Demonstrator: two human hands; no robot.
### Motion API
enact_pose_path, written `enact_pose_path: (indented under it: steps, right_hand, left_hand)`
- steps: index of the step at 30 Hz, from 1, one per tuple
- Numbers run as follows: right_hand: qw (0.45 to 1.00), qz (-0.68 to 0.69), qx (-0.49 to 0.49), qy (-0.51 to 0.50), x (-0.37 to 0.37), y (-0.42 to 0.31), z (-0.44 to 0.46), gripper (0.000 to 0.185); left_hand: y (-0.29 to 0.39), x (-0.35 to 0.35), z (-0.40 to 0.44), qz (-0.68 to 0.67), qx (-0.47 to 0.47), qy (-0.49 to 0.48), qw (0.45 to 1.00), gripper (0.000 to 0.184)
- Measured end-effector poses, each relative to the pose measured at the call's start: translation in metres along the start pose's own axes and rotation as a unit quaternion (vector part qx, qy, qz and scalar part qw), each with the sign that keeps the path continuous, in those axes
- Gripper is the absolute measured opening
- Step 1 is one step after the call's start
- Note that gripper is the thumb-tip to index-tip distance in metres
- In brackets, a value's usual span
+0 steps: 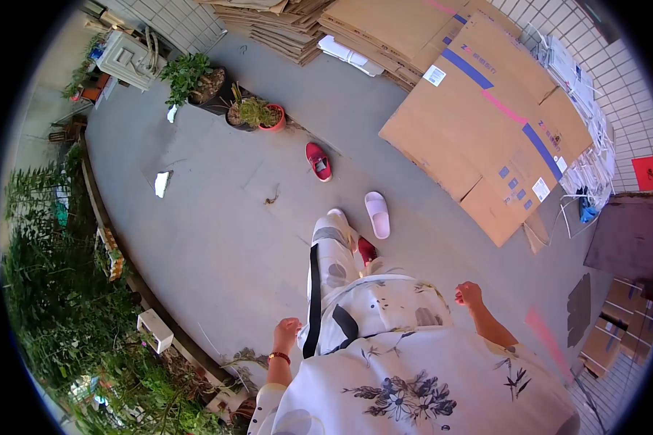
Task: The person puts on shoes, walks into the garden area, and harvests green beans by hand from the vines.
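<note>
My left hand [286,332], with a dark red bracelet at its wrist, hangs beside my patterned trousers [335,270]. Its fingers are curled in and I see nothing in them. My right hand [469,293] is closed in a loose fist out to the right, apart from my shirt [413,377], with no object visible in it. Ahead on the floor lie a red shoe [318,161] and a pale pink slipper [376,214]. Another red shoe [366,250] shows partly behind my leg. One foot [337,212] is forward, mostly covered by the trouser leg.
Large flattened cardboard boxes [486,130] lean at the right, beside bundled white material [569,94]. More folded cardboard [276,29] is stacked behind. Potted plants [257,112] stand ahead. Along the left, a low curb [152,308] borders dense greenery [58,283]. Boxes [617,326] sit lower right.
</note>
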State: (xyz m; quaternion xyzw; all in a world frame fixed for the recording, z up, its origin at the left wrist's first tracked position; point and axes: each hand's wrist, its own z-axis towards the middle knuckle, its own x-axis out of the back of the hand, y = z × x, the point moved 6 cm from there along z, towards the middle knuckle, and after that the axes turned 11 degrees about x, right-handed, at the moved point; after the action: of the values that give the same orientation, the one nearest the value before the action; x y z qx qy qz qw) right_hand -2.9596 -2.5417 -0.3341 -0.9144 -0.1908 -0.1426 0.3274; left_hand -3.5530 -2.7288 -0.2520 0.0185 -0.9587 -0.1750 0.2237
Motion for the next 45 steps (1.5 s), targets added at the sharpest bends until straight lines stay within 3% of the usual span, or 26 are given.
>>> enact_pose_path:
  steps: [3, 5, 8, 12, 15, 18, 21, 23, 24, 27, 30, 33, 37, 41, 42, 44, 45]
  right_hand:
    - [0.999, 0.032, 0.033, 0.019, 0.007, -0.038, 0.033, 0.021]
    - [0.996, 0.062, 0.052, 0.027, 0.004, -0.06, 0.046, 0.02]
    - [0.99, 0.112, 0.081, 0.031, -0.003, -0.073, 0.058, 0.02]
    - [0.987, 0.14, 0.075, 0.022, -0.018, -0.058, 0.054, 0.02]
    - [0.993, 0.102, 0.05, 0.015, -0.027, -0.022, 0.047, 0.02]
    - [0.996, 0.089, 0.023, 0.014, -0.032, 0.013, 0.04, 0.021]
    - [0.997, 0.072, 0.016, 0.009, -0.035, 0.04, 0.046, 0.021]
    - [0.998, 0.061, 0.032, 0.014, -0.033, 0.044, 0.061, 0.022]
    - [0.997, 0.068, 0.039, 0.025, -0.03, 0.038, 0.07, 0.021]
    - [0.991, 0.104, 0.054, 0.059, -0.025, 0.008, 0.089, 0.021]
    - [0.98, 0.165, 0.068, 0.085, -0.03, -0.042, 0.107, 0.021]
    - [0.973, 0.204, 0.067, 0.088, -0.046, -0.065, 0.121, 0.02]
    - [0.979, 0.189, 0.056, 0.049, -0.09, -0.076, 0.123, 0.02]
    - [0.987, 0.153, 0.052, 0.003, -0.124, -0.094, 0.107, 0.02]
    - [0.989, 0.133, 0.065, -0.017, -0.13, -0.105, 0.098, 0.02]
    - [0.967, -0.014, 0.242, -0.076, -0.142, -0.115, 0.096, 0.02]
    - [0.964, -0.035, 0.249, -0.089, -0.146, -0.128, 0.095, 0.019]
  left_hand:
    - [-0.026, 0.003, -0.031, 0.212, 0.009, 0.037, 0.976, 0.026]
    - [-0.031, 0.008, -0.049, 0.202, 0.08, -0.01, 0.976, 0.028]
    - [-0.032, 0.022, -0.052, 0.2, 0.101, -0.04, 0.974, 0.028]
    - [-0.045, 0.05, -0.018, 0.034, 0.145, 0.007, 0.989, 0.027]
    - [-0.025, 0.058, -0.001, -0.049, 0.128, 0.049, 0.989, 0.027]
    - [-0.018, 0.047, 0.021, -0.022, 0.122, 0.048, 0.991, 0.027]
    - [0.021, 0.026, 0.009, 0.121, 0.004, 0.03, 0.992, 0.028]
    - [0.011, 0.016, 0.019, 0.079, 0.035, 0.008, 0.996, 0.026]
    - [0.004, 0.012, 0.025, 0.059, 0.049, -0.005, 0.997, 0.026]
    - [-0.039, 0.002, 0.096, 0.315, -0.069, 0.088, 0.942, 0.024]
    - [-0.022, 0.019, 0.113, 0.293, -0.067, 0.075, 0.951, 0.022]
    - [0.074, 0.052, 0.047, 0.203, -0.022, 0.04, 0.978, 0.023]
    - [0.074, 0.076, 0.058, 0.064, -0.056, 0.111, 0.99, 0.023]
    - [0.04, 0.069, 0.048, 0.203, -0.022, 0.066, 0.977, 0.023]
    - [0.024, 0.067, 0.049, 0.235, -0.022, 0.049, 0.971, 0.023]
    - [-0.012, 0.062, 0.069, 0.28, -0.044, 0.038, 0.958, 0.022]
    - [-0.026, 0.059, 0.083, 0.296, -0.065, 0.042, 0.952, 0.021]
